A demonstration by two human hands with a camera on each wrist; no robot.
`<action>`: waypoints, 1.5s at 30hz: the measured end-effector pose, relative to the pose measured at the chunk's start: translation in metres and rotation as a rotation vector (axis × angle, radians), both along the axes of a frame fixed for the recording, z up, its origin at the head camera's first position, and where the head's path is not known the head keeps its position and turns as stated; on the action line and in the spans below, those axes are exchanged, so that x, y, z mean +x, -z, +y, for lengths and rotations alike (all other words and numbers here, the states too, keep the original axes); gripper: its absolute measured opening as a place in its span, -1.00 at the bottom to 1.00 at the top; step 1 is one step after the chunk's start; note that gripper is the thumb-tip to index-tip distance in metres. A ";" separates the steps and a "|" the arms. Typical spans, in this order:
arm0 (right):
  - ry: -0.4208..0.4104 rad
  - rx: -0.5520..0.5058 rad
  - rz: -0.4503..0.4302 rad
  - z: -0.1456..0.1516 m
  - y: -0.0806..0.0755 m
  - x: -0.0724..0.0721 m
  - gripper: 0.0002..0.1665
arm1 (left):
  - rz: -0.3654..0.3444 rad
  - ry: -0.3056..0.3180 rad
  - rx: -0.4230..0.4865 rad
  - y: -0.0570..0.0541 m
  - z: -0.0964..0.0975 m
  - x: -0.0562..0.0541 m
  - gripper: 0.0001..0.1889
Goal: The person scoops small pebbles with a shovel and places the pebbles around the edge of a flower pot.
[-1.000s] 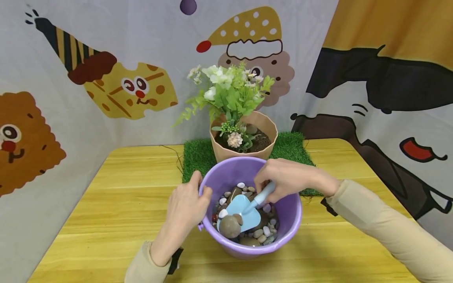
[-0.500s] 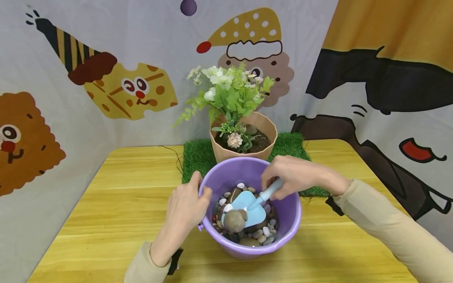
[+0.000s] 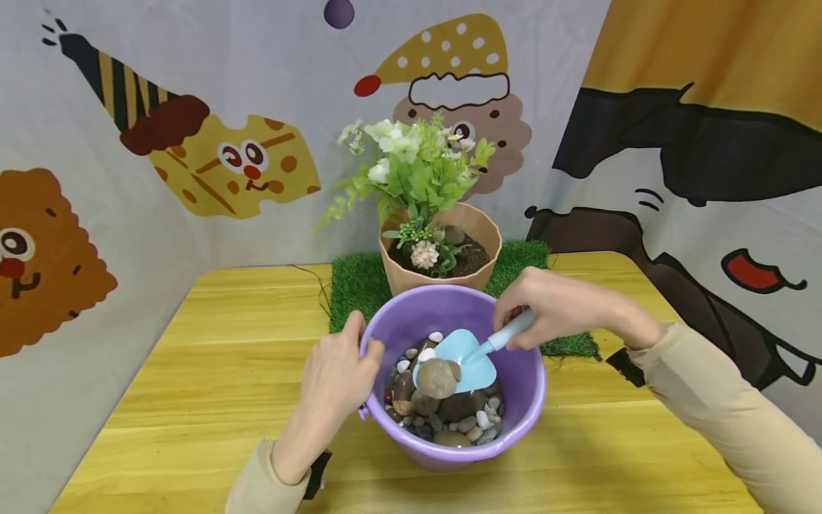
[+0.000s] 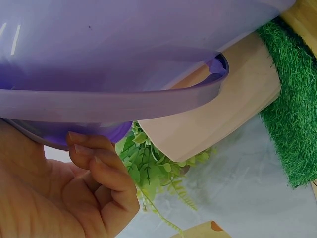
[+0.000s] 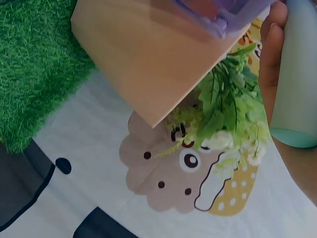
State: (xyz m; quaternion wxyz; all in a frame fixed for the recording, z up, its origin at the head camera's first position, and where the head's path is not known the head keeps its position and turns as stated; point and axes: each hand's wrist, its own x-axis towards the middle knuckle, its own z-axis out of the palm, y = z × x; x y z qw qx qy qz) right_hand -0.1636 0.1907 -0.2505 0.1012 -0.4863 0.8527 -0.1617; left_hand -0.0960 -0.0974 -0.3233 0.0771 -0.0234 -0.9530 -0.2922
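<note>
My left hand [image 3: 340, 371] grips the left rim of a purple bucket [image 3: 538, 400], and its curled fingers show under the rim in the left wrist view. Pebbles and larger wet stones [image 3: 464, 405] cover the bucket's bottom. With my right hand [image 3: 549, 307] I hold a light blue toy shovel [image 3: 478, 373] by its handle, tilted inside the bucket. On its blade lie a round grey-brown stone [image 3: 437, 378], a smaller brown one partly behind it, and a white pebble [image 3: 427, 355]. The right wrist view shows fingers against the pale shovel handle [image 5: 297, 74].
Just behind the bucket stands a peach flower pot [image 3: 443, 275] holding soil, green leaves and white flowers [image 3: 411, 164]. Under it lies a green turf mat [image 3: 359, 278]. The table [image 3: 225, 371] has a yellow wood grain, and a cartoon-printed cloth [image 3: 270, 57] hangs behind.
The right hand has drawn the shovel up and to the right, its stones riding along on the blade. More stones now show beneath it. The left hand stays on the rim.
</note>
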 end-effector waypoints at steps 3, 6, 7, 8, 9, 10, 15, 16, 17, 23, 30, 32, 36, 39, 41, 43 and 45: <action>0.004 -0.011 0.011 0.005 -0.003 -0.002 -0.86 | 0.003 -0.002 -0.004 0.000 0.000 0.000 -0.88; 0.014 -0.021 0.016 0.011 -0.005 -0.004 -0.84 | 0.008 -0.002 -0.005 -0.001 0.000 0.000 -0.88; 0.021 -0.022 0.014 0.013 -0.006 -0.004 -0.84 | 0.008 -0.002 -0.006 -0.001 0.000 0.000 -0.87; 0.028 -0.023 0.013 0.016 -0.007 -0.005 -0.83 | 0.009 -0.001 -0.005 -0.001 0.000 0.000 -0.87; 0.036 -0.023 0.015 0.017 -0.008 -0.006 -0.82 | 0.012 0.001 -0.005 -0.001 0.000 0.000 -0.87; 0.043 -0.021 0.017 0.019 -0.010 -0.007 -0.82 | 0.012 0.002 -0.005 -0.001 0.000 0.000 -0.88; 0.080 -0.009 0.048 0.027 -0.016 -0.010 -0.83 | 0.004 0.001 -0.001 -0.002 0.000 0.000 -0.88; 0.085 -0.007 0.050 0.029 -0.017 -0.011 -0.85 | 0.000 0.000 0.000 -0.002 0.000 0.000 -0.88; 0.097 0.000 0.053 0.030 -0.018 -0.012 -0.85 | -0.001 0.000 0.001 -0.002 0.000 0.000 -0.88; 0.167 0.025 0.058 0.036 -0.023 -0.017 -0.90 | 0.004 0.008 0.005 -0.001 0.000 0.000 -0.89; 0.241 0.017 0.111 0.044 -0.028 -0.024 -0.90 | 0.002 0.003 -0.001 -0.002 0.001 0.001 -0.89; 0.263 0.022 0.130 0.046 -0.029 -0.026 -0.90 | -0.003 0.001 -0.003 -0.002 0.001 0.001 -0.88; 0.316 0.042 0.150 0.047 -0.033 -0.030 -0.92 | -0.004 0.004 0.000 -0.001 0.001 0.001 -0.88; 0.366 0.049 0.149 0.047 -0.035 -0.033 -0.93 | 0.003 0.007 0.001 -0.001 0.001 0.001 -0.89; 0.398 0.050 0.153 0.047 -0.036 -0.035 -0.93 | 0.007 0.010 -0.001 -0.001 0.001 0.002 -0.89; 0.427 0.050 0.162 0.045 -0.036 -0.037 -0.94 | 0.004 0.010 0.001 -0.001 0.001 0.002 -0.90; 0.447 0.052 0.179 0.044 -0.037 -0.039 -0.95 | 0.000 0.011 0.004 -0.001 0.001 0.002 -0.90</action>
